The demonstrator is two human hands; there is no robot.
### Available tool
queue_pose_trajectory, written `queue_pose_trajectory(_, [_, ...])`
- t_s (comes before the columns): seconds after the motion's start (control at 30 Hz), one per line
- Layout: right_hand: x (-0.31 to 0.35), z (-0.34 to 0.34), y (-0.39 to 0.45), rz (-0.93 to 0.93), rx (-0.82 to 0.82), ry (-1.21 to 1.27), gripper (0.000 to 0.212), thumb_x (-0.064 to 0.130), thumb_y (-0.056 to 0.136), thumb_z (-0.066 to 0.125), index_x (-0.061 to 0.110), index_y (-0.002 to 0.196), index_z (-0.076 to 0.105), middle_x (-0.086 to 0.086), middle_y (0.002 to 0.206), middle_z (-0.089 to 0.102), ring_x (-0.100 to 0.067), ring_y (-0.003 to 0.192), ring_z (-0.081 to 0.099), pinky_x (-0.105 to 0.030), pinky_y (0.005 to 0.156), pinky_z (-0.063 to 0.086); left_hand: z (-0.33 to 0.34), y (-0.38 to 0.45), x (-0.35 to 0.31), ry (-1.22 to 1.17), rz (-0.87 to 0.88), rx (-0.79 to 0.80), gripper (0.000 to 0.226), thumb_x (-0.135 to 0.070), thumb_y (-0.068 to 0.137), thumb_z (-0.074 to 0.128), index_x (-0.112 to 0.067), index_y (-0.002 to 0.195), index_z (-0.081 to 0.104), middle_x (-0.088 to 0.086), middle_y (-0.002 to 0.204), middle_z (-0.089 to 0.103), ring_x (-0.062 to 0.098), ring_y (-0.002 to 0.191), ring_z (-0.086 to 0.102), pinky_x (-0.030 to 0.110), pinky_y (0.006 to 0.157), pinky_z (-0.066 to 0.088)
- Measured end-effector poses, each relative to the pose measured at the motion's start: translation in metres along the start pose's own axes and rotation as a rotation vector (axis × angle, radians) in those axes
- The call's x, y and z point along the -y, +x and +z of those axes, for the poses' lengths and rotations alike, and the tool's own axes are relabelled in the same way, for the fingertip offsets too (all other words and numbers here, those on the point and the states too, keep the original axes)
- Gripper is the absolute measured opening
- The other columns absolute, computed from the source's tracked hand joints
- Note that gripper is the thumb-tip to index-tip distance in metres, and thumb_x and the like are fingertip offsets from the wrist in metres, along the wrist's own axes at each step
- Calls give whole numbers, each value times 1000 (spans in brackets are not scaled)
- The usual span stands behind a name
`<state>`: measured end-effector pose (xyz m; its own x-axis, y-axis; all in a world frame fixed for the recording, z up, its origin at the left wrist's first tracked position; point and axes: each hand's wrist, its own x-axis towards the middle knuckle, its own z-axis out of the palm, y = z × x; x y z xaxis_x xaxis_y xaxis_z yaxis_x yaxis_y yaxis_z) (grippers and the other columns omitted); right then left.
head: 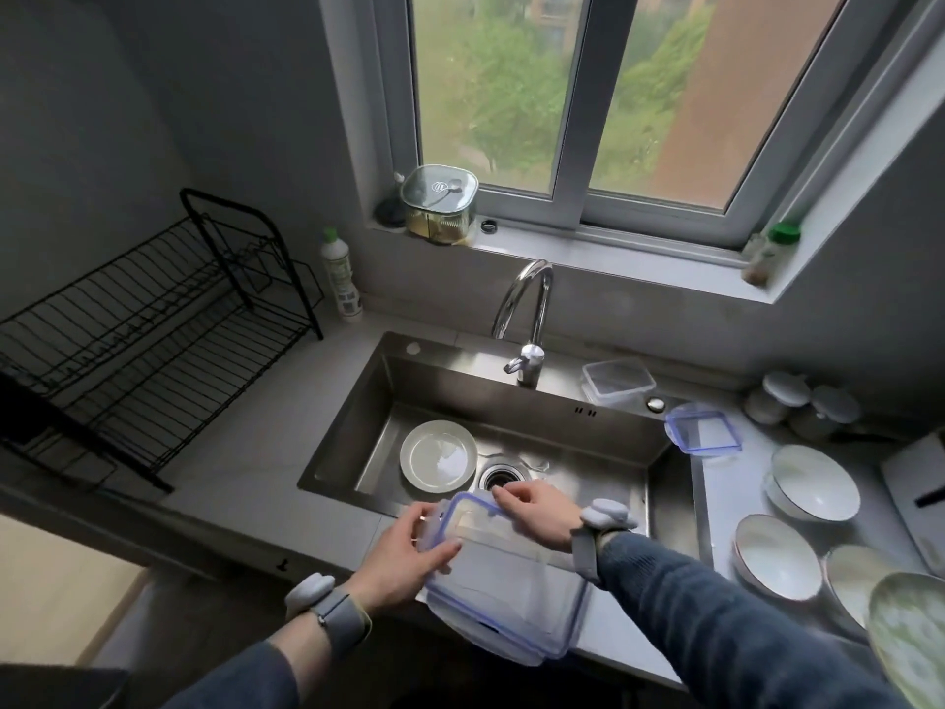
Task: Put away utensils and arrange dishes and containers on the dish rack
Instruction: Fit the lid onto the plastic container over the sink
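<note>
A clear container is held at lower centre, over the sink's front edge, probably so drips fall in. The left hand is closed on its left rim; the right hand pinches the far edge. The rack, upper left, stands bare.

Counter: dish rack; bowls; bottle
</note>
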<state>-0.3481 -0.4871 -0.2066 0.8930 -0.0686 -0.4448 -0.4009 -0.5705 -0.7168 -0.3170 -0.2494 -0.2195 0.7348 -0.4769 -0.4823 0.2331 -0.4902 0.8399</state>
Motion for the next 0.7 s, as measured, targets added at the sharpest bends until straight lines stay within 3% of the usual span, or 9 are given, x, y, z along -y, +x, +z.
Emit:
queue_pose_trajectory(0.1, [-12,3,9,53,34,5,50,68,91,49,20,81,63,6,58,64,-11,51,58,-25,57,49,-1,4,4,-60,-10,-97,35,-22,89,75,-17,118,56,8,107,68,27,77,75,42,74,63])
queue_pose_trajectory(0.2, [-40,-5,10,108,68,-142,51,71,78,61,26,100,67,6,79,70,-10,68,65,-24,69,50,-2,9,14,-93,-60,-192,31,-21,92,72,-11,116,56,8,101,68,13,67,72,35,70,63])
queue_pose_trajectory(0.27, [-59,-11,9,146,50,-197,50,63,73,71,30,110,64,6,96,69,-11,82,64,-24,73,46,-3,13,21,-95,-99,-238,31,-24,93,71,-11,118,56,8,103,70,8,65,71,25,64,59])
queue_pose_trajectory(0.37, [-77,-10,8,218,39,-25,47,40,70,83,27,110,63,3,94,70,-5,66,61,-24,67,53,1,22,31,-128,-145,-255,33,-23,93,72,-10,119,56,10,103,69,10,65,71,24,61,59])
queue_pose_trajectory(0.47, [-86,3,-1,238,0,42,45,18,70,79,23,112,63,2,87,71,-10,66,64,-30,69,59,10,32,37,-69,-181,-289,32,-28,91,74,-14,114,58,7,104,68,19,78,71,35,67,62])
queue_pose_trajectory(0.57, [-92,18,-10,226,-33,11,40,19,73,74,31,108,58,6,87,67,-17,81,69,-32,82,58,16,41,44,146,-171,-388,30,-40,88,74,-21,106,60,-3,104,66,19,93,65,35,81,53])
queue_pose_trajectory(0.7, [-92,25,-7,204,-97,0,47,24,75,77,30,117,57,7,95,66,-13,83,66,-25,79,53,17,46,47,244,-231,-429,31,-45,89,70,-22,106,59,0,109,62,20,102,60,36,94,50])
